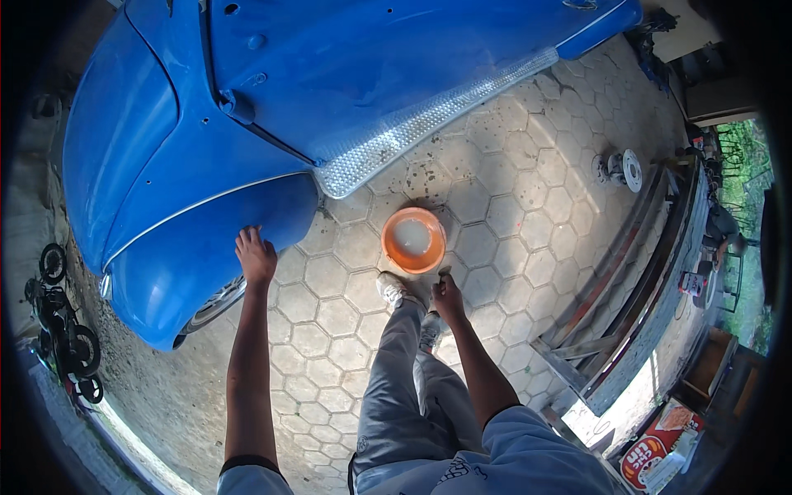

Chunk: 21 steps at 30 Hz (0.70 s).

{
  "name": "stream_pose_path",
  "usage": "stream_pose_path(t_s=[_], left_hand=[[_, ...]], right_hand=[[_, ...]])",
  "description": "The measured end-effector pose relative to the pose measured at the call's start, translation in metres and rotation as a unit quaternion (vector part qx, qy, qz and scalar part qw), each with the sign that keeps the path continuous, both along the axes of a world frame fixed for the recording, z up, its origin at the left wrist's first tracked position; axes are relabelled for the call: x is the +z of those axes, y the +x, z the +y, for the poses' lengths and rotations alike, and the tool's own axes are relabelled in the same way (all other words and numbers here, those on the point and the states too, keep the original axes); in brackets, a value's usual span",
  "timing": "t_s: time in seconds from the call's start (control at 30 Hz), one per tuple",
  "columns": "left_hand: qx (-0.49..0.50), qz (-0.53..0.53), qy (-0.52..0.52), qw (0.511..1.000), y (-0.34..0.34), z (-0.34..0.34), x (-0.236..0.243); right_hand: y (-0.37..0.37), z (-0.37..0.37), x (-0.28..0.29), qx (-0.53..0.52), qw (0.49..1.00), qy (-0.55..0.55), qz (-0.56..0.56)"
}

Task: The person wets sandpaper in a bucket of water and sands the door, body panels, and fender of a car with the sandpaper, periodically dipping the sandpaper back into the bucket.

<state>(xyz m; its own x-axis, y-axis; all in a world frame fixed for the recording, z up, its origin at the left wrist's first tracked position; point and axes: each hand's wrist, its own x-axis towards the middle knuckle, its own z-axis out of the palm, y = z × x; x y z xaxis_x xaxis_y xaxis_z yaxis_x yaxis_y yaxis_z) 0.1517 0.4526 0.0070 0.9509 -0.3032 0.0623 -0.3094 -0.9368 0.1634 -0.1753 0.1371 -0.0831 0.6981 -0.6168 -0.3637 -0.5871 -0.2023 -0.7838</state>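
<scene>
My left hand (254, 252) is open at the blue car's curved fender (177, 256), its fingertips on or just over the paint; I cannot tell if they touch. My right hand (446, 297) is closed just below an orange plastic basin (396, 247) on the paving, holding something small and dark that I cannot make out. The basin has pale cloudy liquid in it. A chrome trim strip runs over the fender, and a textured metal running board (412, 132) lines the car's lower side.
Hexagonal pavers (330, 322) lie underfoot. Long planks and beams (627, 330) lie at right, near a metal wheel hub (619, 169) and a cardboard box (660, 445). A person (724, 231) is at the far right. Motorbikes (70, 346) stand at the far left.
</scene>
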Motion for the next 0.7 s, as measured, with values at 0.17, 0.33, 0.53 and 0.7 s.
stream_pose_path(t_s=[0.17, 0.33, 0.53, 0.7], left_hand=[[-0.081, 0.271, -0.166, 0.945, -0.135, -0.09, -0.056], [-0.114, 0.456, -0.24, 0.849, -0.205, -0.144, -0.098], [-0.102, 0.562, -0.19, 0.799, -0.197, -0.127, -0.21], [-0.139, 0.509, -0.029, 0.849, -0.175, -0.097, -0.27]], right_hand=[[-0.064, -0.001, -0.023, 0.001, 0.997, 0.001, 0.074], [-0.068, -0.002, -0.036, -0.025, 0.991, 0.061, 0.12], [-0.008, -0.006, -0.186, -0.046, 0.998, -0.031, 0.031], [0.068, -0.006, -0.312, 0.05, 0.996, 0.045, 0.058]])
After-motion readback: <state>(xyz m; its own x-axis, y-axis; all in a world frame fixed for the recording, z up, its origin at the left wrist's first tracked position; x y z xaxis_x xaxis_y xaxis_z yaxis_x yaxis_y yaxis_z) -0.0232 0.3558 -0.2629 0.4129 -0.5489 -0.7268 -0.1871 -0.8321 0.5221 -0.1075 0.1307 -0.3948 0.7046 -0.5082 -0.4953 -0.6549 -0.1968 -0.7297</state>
